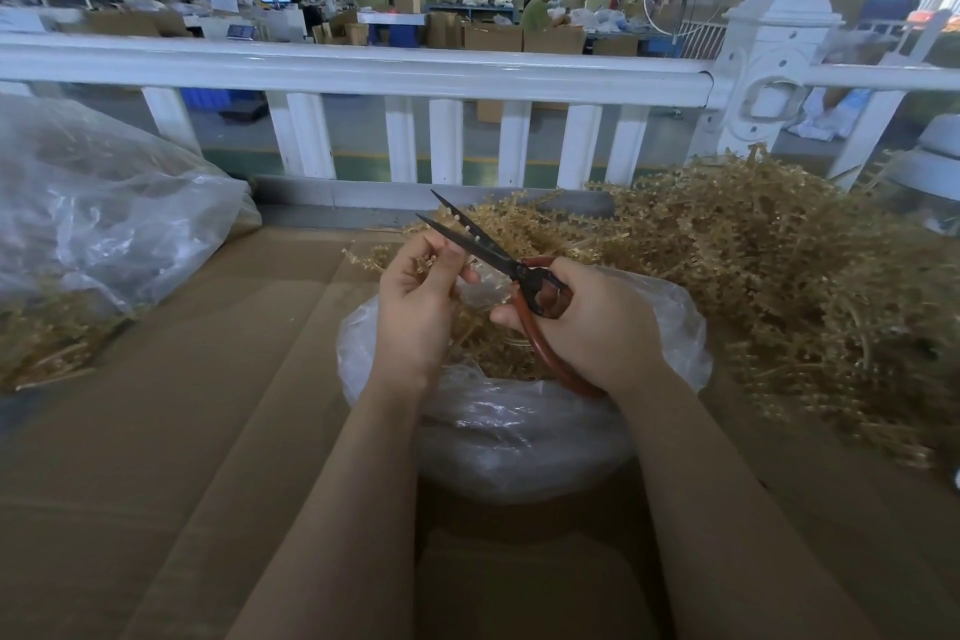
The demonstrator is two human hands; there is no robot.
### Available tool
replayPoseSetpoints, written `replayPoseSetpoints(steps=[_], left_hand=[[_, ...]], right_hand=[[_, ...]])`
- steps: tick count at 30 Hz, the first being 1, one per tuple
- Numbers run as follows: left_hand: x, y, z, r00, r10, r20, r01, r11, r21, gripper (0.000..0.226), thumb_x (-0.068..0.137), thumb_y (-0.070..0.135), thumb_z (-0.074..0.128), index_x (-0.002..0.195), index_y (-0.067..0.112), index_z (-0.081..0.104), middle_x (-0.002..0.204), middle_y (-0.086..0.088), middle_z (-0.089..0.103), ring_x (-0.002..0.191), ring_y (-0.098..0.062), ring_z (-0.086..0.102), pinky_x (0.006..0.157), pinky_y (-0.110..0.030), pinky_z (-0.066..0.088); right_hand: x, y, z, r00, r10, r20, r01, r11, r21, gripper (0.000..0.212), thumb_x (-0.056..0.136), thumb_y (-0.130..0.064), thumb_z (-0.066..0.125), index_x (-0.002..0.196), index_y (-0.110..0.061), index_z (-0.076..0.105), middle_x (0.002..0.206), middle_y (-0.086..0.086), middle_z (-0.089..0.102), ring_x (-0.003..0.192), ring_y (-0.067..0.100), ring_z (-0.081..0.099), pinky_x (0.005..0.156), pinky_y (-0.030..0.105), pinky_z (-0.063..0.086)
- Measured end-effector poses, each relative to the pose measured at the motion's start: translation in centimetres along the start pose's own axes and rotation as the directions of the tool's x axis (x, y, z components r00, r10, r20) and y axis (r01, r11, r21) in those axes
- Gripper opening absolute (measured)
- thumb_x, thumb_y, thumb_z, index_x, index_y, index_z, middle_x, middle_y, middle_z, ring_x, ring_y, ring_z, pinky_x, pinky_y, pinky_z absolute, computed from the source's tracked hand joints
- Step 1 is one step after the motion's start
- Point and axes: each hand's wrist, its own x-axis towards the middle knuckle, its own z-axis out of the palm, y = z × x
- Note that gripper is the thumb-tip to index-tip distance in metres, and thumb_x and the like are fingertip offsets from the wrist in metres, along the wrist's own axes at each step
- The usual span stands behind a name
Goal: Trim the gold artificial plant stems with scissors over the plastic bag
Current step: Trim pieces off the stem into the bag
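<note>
blades open, stem lined up for the cut

the person is in the middle of a trim. the left hand (415, 296) is curled shut, pinching a short gold stem (427, 261) between thumb and fingers, with the stem's tip poking up toward the blades. the right hand (587, 327) is wrapped around the red handles of the scissors (511, 270); its fingers are spread enough to keep the dark blades parted in a narrow v that points up and to the left. the stem sits just beside the lower blade; whether it is already between the two blades cannot be told.

both hands hang over the open mouth of the plastic bag (519, 426), which sits near the middle of the cardboard-covered counter (208, 379) and holds gold offcuts. a large pile of gold stems (779, 276) fills the counter's right side up to the far edge. a second clear bag (104, 224) with gold pieces under it lies at the far left corner. a white railing (363, 68) runs along beyond the far edge.

the next move, by the look of it, calls for seating the stem deep in the v, near the pivot, then squeezing the handles closed while the left hand holds firm, so the cut piece drops into the bag below rather than onto the cardboard.
</note>
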Motion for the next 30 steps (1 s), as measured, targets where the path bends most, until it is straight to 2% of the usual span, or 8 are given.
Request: replayPoseSetpoints(steps=[10, 15, 18, 21, 26, 30], left_hand=[[-0.11, 0.45, 0.01, 0.998, -0.064, 0.002, 0.064, 0.996, -0.057, 0.018, 0.100, 0.011, 0.055, 0.082, 0.008, 0.059, 0.065, 0.003, 0.056, 0.063, -0.006, 0.050, 0.063, -0.018, 0.041], [-0.16, 0.37, 0.00, 0.991, -0.114, 0.065, 0.119, 0.989, -0.084, 0.019, 0.092, 0.022, 0.059, 0.073, 0.021, 0.062, 0.071, 0.000, 0.059, 0.072, -0.014, 0.054, 0.078, -0.034, 0.043], [-0.20, 0.36, -0.09, 0.990, -0.117, 0.079, 0.121, 0.991, -0.058, 0.017, 0.089, 0.024, 0.061, 0.072, 0.022, 0.063, 0.076, 0.003, 0.062, 0.079, -0.014, 0.056, 0.083, -0.032, 0.045], [-0.26, 0.12, -0.07, 0.992, -0.116, 0.054, 0.119, 0.992, -0.049, 0.016, 0.091, 0.020, 0.061, 0.075, 0.019, 0.066, 0.073, 0.008, 0.065, 0.072, -0.006, 0.060, 0.073, -0.021, 0.049], [-0.38, 0.03, 0.30, 0.999, 0.004, -0.036, -0.004, 1.000, -0.009, 0.005, 0.094, 0.010, 0.058, 0.095, 0.010, 0.063, 0.071, 0.010, 0.065, 0.067, -0.005, 0.061, 0.066, -0.018, 0.049], [-0.42, -0.07, 0.29, 0.997, 0.057, -0.047, -0.057, 0.998, 0.011, 0.014, 0.100, 0.009, 0.054, 0.091, 0.013, 0.063, 0.075, 0.010, 0.064, 0.072, -0.008, 0.060, 0.067, -0.022, 0.050]], right_hand=[[0.03, -0.07, 0.14, 1.000, 0.018, -0.005, -0.017, 0.999, 0.026, 0.063, 0.061, -0.093, 0.056, 0.102, -0.046, 0.064, 0.072, -0.027, 0.062, 0.071, -0.012, 0.055, 0.056, 0.013, 0.036], [0.11, -0.25, 0.14, 1.000, 0.013, -0.016, -0.012, 1.000, 0.013, 0.062, 0.059, -0.097, 0.050, 0.097, -0.049, 0.059, 0.072, -0.028, 0.062, 0.070, -0.013, 0.055, 0.055, 0.013, 0.035], [0.10, -0.22, 0.06, 1.000, 0.006, -0.021, -0.005, 1.000, 0.013, 0.070, 0.056, -0.102, 0.042, 0.096, -0.047, 0.060, 0.072, -0.027, 0.063, 0.069, -0.011, 0.055, 0.054, 0.014, 0.036], [0.07, -0.07, 0.03, 1.000, 0.003, -0.010, -0.003, 1.000, -0.004, 0.070, 0.058, -0.100, 0.046, 0.099, -0.045, 0.062, 0.075, -0.027, 0.065, 0.071, -0.012, 0.056, 0.056, 0.013, 0.036], [0.12, -0.02, 0.10, 1.000, 0.006, -0.013, -0.006, 1.000, -0.029, 0.050, 0.060, -0.095, 0.051, 0.083, -0.052, 0.054, 0.069, -0.028, 0.062, 0.067, -0.012, 0.054, 0.053, 0.013, 0.034], [0.08, -0.01, 0.14, 1.000, 0.009, -0.016, -0.009, 1.000, -0.005, 0.059, 0.059, -0.095, 0.051, 0.098, -0.051, 0.060, 0.073, -0.032, 0.062, 0.071, -0.015, 0.053, 0.056, 0.011, 0.036]])
